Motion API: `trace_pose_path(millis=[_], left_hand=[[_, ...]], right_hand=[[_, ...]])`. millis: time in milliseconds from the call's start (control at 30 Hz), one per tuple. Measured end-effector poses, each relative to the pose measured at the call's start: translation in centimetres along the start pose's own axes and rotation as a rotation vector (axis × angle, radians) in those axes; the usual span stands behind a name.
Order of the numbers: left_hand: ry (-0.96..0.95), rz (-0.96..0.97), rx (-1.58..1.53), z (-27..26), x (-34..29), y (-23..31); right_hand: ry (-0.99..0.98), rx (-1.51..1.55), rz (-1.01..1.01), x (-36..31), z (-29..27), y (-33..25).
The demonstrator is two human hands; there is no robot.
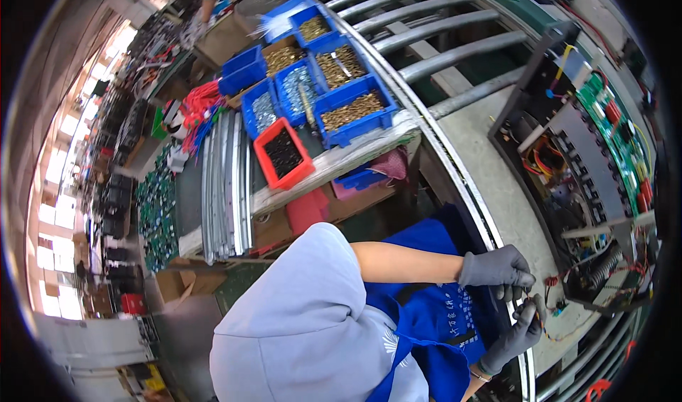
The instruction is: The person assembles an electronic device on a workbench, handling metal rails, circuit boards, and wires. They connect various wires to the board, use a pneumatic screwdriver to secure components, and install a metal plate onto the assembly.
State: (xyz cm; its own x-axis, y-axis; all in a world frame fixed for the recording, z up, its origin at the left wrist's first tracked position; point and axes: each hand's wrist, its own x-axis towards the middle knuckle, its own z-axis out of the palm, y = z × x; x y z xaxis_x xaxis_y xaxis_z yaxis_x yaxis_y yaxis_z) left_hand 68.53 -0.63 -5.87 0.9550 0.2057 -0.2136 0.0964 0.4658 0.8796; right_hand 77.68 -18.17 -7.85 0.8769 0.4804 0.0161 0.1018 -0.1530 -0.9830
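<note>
Both of my hands wear grey gloves and meet over the metal edge of the conveyor. My left hand [499, 270] has its fingers closed in a pinch at the end of a thin cable [545, 331]. Just below it, my right hand [517, 336] is closed on the same cable, its fingertips close to those of the left. The cable's loose length, dark with orange, trails to the right over the pale board. Beyond my hands stands an open device chassis [543, 181] with a green circuit board [609, 128], coloured wires and a coil inside. The cable's tip is too small to make out.
Blue bins [355, 110] of brass and silver fasteners and a red bin [284, 153] of black screws stand on a bench at upper left. Metal strips [226, 189] and circuit boards [158, 206] lie further left. Conveyor rollers [455, 55] run along the far side.
</note>
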Motion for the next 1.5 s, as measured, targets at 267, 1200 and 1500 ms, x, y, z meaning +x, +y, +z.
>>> trace_pose_path(millis=[267,1200,1500], left_hand=[[0.243,0.155,0.422,-1.9,-0.2,-2.7],[0.125,0.140,0.315,-3.8,1.1,-3.4],[0.196,0.105,0.322,-3.5,1.3,-3.5]], right_hand=[[-0.352,-0.102,-0.102,1.8,3.6,0.6],[-0.289,-0.083,-0.299,3.0,5.2,3.2],[-0.288,-0.144,-0.356,2.7,5.1,2.3]])
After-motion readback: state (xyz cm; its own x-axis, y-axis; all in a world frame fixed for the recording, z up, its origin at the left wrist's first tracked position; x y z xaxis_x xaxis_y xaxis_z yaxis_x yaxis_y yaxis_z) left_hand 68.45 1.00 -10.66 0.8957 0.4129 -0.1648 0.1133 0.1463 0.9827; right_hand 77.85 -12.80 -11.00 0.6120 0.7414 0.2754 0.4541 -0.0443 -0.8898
